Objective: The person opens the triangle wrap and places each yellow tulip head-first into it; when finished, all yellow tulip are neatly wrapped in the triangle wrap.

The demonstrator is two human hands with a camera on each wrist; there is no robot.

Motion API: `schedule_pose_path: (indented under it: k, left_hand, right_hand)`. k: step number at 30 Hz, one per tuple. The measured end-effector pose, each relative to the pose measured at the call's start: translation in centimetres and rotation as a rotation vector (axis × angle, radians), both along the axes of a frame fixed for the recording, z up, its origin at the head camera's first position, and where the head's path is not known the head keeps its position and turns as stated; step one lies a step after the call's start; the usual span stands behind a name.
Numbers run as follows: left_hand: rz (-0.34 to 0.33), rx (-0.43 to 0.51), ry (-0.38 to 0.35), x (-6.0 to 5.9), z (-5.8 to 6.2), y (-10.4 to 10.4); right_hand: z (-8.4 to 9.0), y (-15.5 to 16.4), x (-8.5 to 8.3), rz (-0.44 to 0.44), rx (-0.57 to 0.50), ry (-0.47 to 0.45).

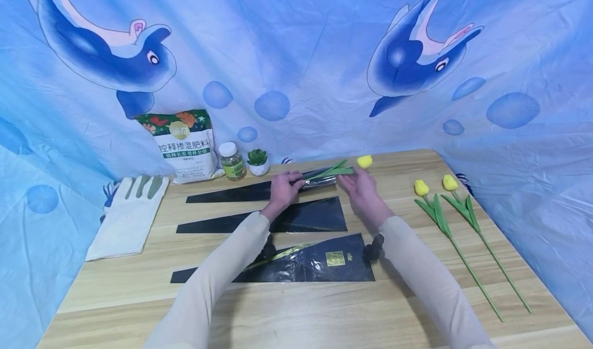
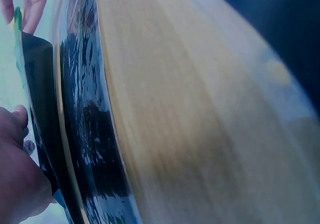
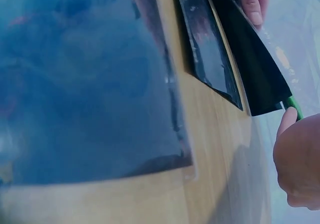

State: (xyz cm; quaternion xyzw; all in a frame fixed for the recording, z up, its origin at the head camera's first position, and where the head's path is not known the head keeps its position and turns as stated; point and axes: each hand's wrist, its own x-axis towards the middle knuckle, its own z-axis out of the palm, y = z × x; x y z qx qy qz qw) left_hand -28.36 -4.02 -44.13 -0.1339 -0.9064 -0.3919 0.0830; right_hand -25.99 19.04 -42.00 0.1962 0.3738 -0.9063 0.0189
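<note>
A yellow tulip (image 1: 364,161) with green leaves lies along the mouth of the farthest black flower sleeve (image 1: 231,193), its stem inside and hidden. My right hand (image 1: 363,192) pinches the tulip below its bloom; in the right wrist view, the fingers of this hand (image 3: 302,159) meet the green part at the sleeve's wide end. My left hand (image 1: 283,187) grips the sleeve's upper edge around its middle, the thumb on the near side. Two more black sleeves lie flat nearer me: a plain one (image 1: 315,215) and one with gold print (image 1: 306,264).
Two yellow tulips (image 1: 445,228) (image 1: 477,223) lie on the table's right side. White gloves (image 1: 127,220) lie at the left. Along the back stand a fertilizer bag (image 1: 187,145), a white-lidded jar (image 1: 232,162) and a small potted succulent (image 1: 258,162). A blue dolphin-printed curtain (image 1: 296,55) hangs behind.
</note>
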Motion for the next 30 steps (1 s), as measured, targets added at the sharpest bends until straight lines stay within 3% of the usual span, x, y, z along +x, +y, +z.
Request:
schedule_pose_path:
  k: [10,15,24,30]
  left_hand:
    - [0.003,-0.009,0.008,0.0,0.0,0.1]
    - [0.011,-0.007,-0.017,0.0,0.1,0.2]
    - [0.017,-0.005,-0.037,-0.1,0.3,0.5]
    - [0.016,-0.029,-0.039,-0.4,0.2,0.5]
  right_hand:
    - [0.5,-0.3,-0.5,-0.092,0.12,-0.11]
    - [0.5,-1.1,-0.7,-0.089,0.214,-0.167]
    - [-0.1,-1.7,-0.9,0.002,0.307,-0.139]
    - [-0.4,-1.0,-0.5,0.147,0.357,-0.131]
